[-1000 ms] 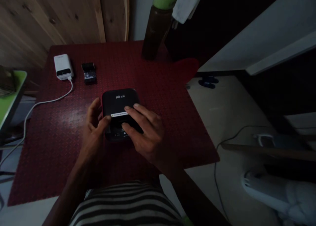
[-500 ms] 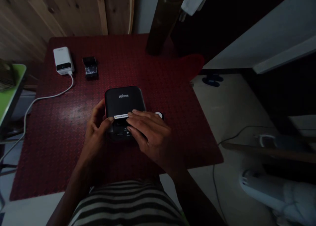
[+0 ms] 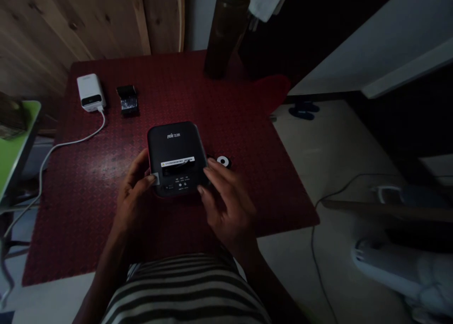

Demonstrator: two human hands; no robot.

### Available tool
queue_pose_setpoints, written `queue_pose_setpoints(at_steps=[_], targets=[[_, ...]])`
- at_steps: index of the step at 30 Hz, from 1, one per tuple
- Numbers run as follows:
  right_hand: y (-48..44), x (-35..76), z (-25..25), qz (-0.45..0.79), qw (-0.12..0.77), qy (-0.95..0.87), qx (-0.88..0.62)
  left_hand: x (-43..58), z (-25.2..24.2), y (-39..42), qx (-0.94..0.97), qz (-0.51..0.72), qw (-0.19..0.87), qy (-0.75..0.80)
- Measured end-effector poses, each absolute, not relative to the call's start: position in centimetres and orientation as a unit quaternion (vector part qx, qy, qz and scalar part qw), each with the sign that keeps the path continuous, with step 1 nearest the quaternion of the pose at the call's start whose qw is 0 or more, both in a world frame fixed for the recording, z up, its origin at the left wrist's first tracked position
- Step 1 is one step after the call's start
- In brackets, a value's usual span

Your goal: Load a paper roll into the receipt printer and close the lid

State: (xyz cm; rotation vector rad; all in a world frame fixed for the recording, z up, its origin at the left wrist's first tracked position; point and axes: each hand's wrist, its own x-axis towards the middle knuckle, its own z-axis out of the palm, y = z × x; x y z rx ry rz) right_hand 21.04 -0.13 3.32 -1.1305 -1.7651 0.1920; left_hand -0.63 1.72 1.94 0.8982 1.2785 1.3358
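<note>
Right hand (image 3: 228,208) withdrew | open fingers (image 3: 215,169) apparently beside black printer (image 3: 176,144) | left hand (image 3: 132,199) grips its edge

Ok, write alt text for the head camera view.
Two hands handle a black printer on a red textured cloth: the left hand grips its side, and the right hand is at its front corner, near a small black-and-white disc. Behind sits a white power bank with a white cable.
</note>
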Motion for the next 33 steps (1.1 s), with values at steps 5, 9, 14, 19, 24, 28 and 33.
queue_pose_setpoints(at_steps=[5,9,14,19,24,28,33], targets=[[-3.0,21.1,0.7,0.104,0.538,-0.663,-0.510,-0.3,2.6,1.7,0.383,0.544,0.493,0.560],[-3.7,20.6,-1.1,0.165,0.536,-0.639,-0.526,-0.1,3.0,1.7,0.405,0.539,0.471,0.568],[-3.2,20.6,-1.9,0.170,0.514,-0.631,-0.556,-0.5,3.3,1.7,0.422,0.522,0.479,0.565],[-2.5,20.5,-1.5,0.144,0.493,-0.656,-0.554,-0.5,3.5,1.9,0.396,0.525,0.506,0.559],[-2.4,20.2,-1.3,0.146,0.495,-0.667,-0.537,-0.2,3.4,2.0,0.370,0.531,0.501,0.574],[-2.3,20.2,-1.5,0.139,0.490,-0.668,-0.542,0.2,3.4,2.0,0.373,0.538,0.501,0.566],[-2.4,20.4,-1.2,0.133,0.476,-0.675,-0.548,0.3,2.9,1.8,0.390,0.544,0.487,0.561]])
